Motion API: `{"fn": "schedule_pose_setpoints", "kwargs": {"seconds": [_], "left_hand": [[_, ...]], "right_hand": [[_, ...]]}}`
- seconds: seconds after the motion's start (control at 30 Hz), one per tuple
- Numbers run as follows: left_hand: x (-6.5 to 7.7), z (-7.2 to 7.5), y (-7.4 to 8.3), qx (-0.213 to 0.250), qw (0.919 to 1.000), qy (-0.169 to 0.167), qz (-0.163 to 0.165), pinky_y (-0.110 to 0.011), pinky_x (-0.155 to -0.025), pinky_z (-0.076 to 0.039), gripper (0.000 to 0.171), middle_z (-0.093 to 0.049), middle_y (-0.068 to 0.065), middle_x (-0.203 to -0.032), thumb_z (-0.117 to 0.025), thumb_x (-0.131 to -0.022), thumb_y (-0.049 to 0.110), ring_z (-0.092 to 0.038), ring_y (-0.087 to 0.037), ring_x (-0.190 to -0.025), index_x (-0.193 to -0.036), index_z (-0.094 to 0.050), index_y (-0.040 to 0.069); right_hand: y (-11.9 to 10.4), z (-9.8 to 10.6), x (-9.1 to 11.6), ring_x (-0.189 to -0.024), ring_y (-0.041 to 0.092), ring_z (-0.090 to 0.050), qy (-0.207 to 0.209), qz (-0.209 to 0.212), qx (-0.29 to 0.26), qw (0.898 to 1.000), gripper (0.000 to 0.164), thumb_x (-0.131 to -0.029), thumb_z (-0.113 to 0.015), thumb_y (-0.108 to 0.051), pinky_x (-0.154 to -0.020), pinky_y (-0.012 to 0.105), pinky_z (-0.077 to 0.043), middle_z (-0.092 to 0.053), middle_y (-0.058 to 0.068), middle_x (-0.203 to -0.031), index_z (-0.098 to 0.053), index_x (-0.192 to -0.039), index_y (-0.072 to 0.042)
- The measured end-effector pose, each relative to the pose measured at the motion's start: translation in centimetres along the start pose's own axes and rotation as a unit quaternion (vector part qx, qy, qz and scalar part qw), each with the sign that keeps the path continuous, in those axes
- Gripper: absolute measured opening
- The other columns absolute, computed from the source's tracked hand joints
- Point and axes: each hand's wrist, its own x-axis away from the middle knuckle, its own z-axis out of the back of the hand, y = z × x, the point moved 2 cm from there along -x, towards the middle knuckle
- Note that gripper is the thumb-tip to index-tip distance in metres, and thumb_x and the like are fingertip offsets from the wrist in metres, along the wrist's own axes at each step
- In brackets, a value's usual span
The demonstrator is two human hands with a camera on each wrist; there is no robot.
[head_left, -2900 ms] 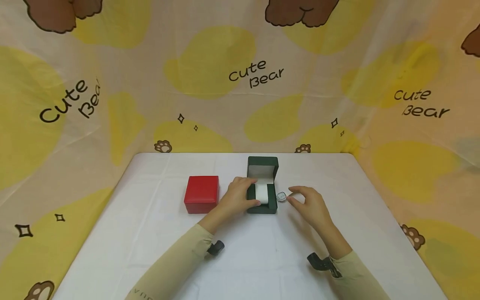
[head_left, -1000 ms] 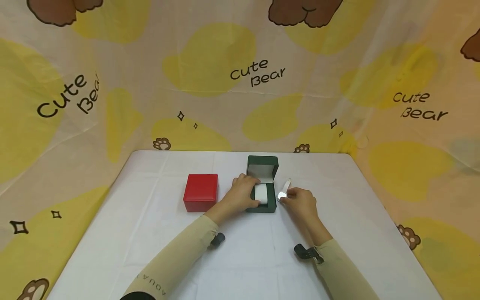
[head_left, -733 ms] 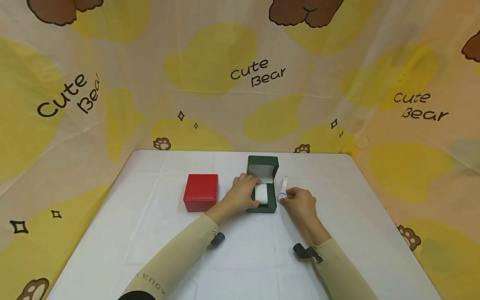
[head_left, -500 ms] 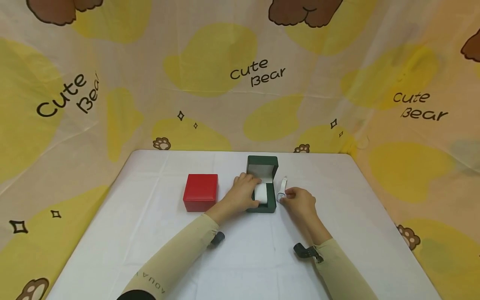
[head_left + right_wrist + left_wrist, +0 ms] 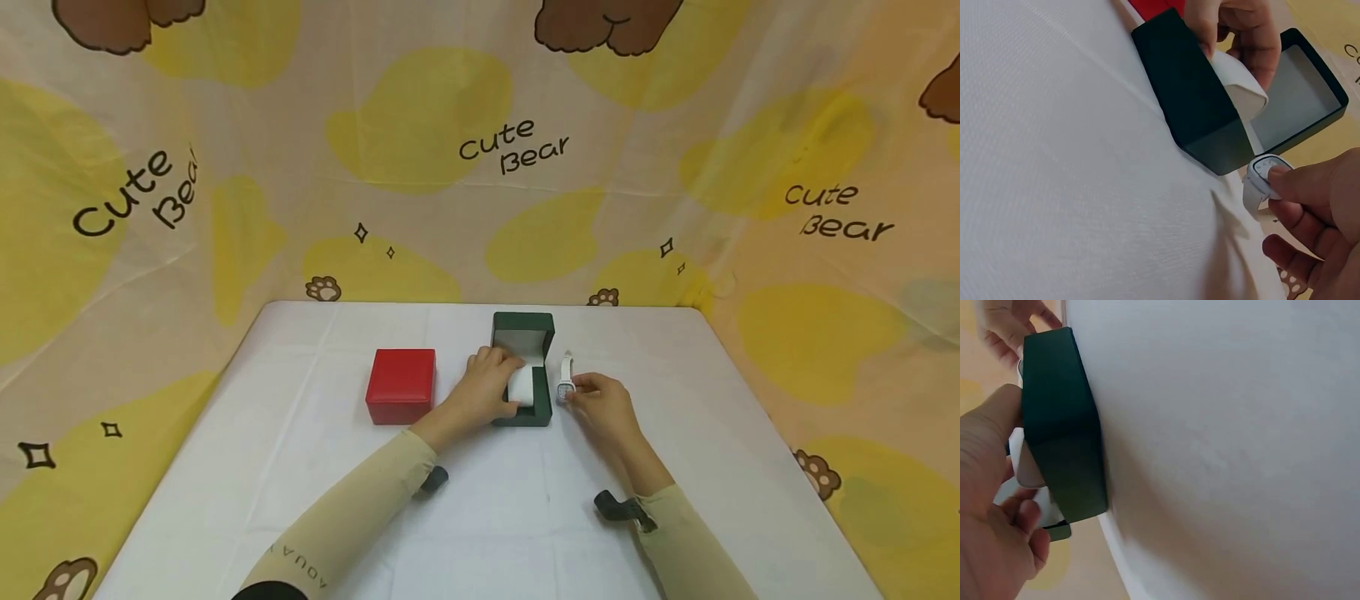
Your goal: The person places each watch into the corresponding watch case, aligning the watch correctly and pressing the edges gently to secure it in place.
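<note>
A green watch box stands open on the table, its lid raised at the back. In it is a white watch cushion, which in the right wrist view sticks up above the box wall. My left hand reaches in from the left and grips the cushion, thumb at the near end and fingers at the far end. Just right of the box, my right hand pinches a white wristwatch by its case. The thumb lies over the dial, and the strap hangs down in the right wrist view.
A closed red box sits to the left of the green one, beside my left forearm. White cloth covers the table. A printed yellow curtain rises behind the far edge and on both sides.
My right hand was apart from the watch, then took hold of it; its strap now points away from me. Since then the hand has shifted slightly. My left hand stays at the cushion.
</note>
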Motion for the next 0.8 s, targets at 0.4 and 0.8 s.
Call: {"fn": "schedule_pose_setpoints", "kwargs": {"seconds": [0.4,0.8], "left_hand": [[0.5,0.2,0.5,-0.066,0.9971,0.038,-0.003,-0.039,-0.087,-0.036,0.074,-0.06,-0.008,-0.124,-0.086,-0.077,0.045,-0.046,-0.024,-0.113,-0.134,-0.058,0.007],[1.0,0.9,0.9,-0.044,0.9973,0.058,-0.003,-0.039,-0.091,-0.036,0.074,-0.057,-0.006,-0.129,-0.086,-0.076,0.042,-0.045,-0.023,-0.116,-0.134,-0.055,0.009]], "right_hand": [[-1.1,0.6,0.9,-0.101,0.025,-0.056,0.014,0.012,-0.049,0.999,0.028,-0.089,-0.079,-0.019,-0.085,0.037,-0.039,-0.072,0.011,-0.102,-0.074,-0.114,-0.007],[-2.5,0.5,1.3,-0.104,0.025,-0.058,0.011,0.015,-0.06,0.998,0.029,-0.089,-0.08,-0.023,-0.082,0.037,-0.044,-0.071,0.008,-0.102,-0.075,-0.114,-0.009]]}}
